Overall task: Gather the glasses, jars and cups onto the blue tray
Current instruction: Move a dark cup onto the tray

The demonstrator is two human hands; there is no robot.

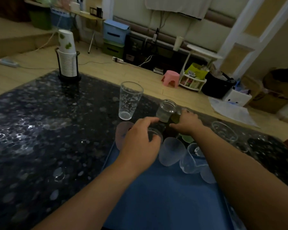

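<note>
The blue tray (165, 193) lies on the dark speckled table (40, 130), its far end crowded with clear and frosted cups (171, 151). The left hand (140, 140) curls over a small clear glass (154, 134) at the tray's far left. The right hand (188, 122) grips a clear open-mouthed jar (166, 110). A tall pint glass (130, 100) stands upright beyond.

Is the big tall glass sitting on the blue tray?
No, the tall glass stands on the dark speckled table, beyond the far end of the blue tray.
</note>
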